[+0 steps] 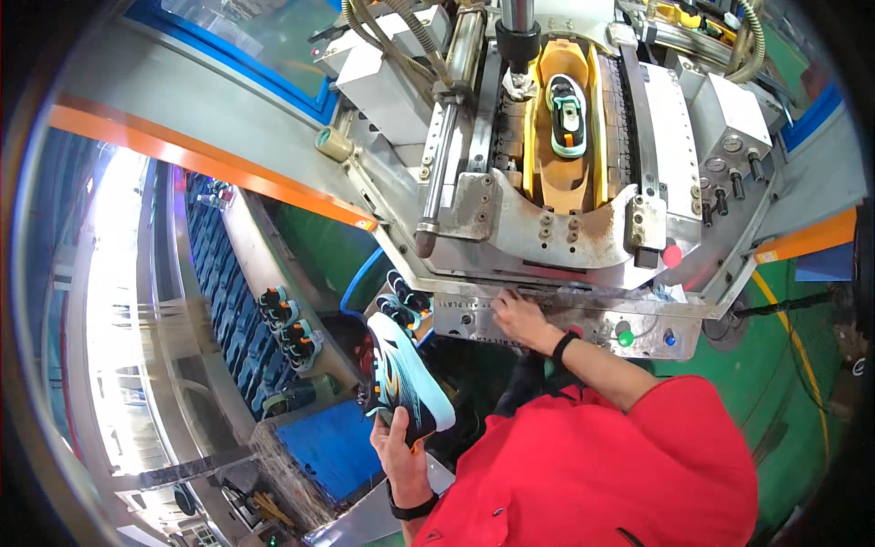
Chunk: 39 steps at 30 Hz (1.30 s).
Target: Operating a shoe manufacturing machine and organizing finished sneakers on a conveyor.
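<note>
The left hand (401, 460) grips a turquoise-and-black shoe (408, 369), raised left of the press (533, 246). Lettering marks the front control panel (597, 319); the right hand (522, 319), fingers bent, partly covers it. Whether it grips anything, I cannot tell.

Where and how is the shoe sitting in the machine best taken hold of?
Probably by its near end, around the orange tab, coming from above on the near side. The shoe lies lengthwise with that end toward us; yellow walls flank it left and right, while its top looks uncovered.
</note>
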Each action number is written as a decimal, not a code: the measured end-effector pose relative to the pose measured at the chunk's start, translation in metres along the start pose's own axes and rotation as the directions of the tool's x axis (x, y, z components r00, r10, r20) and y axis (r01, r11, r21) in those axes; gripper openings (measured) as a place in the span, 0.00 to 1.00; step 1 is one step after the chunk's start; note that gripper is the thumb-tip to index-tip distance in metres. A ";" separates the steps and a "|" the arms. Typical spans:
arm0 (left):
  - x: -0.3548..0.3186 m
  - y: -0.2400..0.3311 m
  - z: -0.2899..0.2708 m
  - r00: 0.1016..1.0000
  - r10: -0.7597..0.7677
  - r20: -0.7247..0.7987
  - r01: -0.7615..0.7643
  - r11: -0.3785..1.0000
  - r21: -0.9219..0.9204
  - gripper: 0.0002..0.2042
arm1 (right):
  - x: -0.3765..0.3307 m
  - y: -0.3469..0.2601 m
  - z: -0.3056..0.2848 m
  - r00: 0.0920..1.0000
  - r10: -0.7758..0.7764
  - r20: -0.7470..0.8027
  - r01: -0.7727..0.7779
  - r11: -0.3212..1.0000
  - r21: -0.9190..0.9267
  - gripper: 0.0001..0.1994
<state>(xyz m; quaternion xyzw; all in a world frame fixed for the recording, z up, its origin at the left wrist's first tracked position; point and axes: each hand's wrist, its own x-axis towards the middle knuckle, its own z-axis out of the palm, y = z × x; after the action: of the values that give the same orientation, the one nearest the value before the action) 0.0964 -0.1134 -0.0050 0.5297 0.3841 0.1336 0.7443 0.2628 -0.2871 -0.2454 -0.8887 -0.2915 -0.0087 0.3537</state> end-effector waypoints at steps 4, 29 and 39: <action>-0.013 -0.001 0.003 1.000 0.020 0.004 -0.020 1.000 -0.013 0.12 | -0.004 0.016 0.014 0.992 0.005 0.130 -0.001 0.999 -0.035 0.11; -0.071 -0.066 -0.021 0.992 0.013 -0.123 -0.020 0.998 -0.061 0.12 | -0.022 0.015 0.020 0.996 -0.009 0.090 0.001 0.995 0.095 0.16; -0.126 -0.070 -0.111 0.909 0.042 -0.415 -0.160 0.954 -0.253 0.14 | 0.070 -0.027 -0.011 0.991 -0.128 0.038 0.114 0.960 0.256 0.14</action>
<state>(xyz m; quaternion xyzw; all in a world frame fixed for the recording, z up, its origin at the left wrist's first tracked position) -0.0815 -0.1417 -0.0288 0.3986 0.4783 0.3323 0.7084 0.3091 -0.2425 -0.2048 -0.8167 -0.3536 0.0311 0.4550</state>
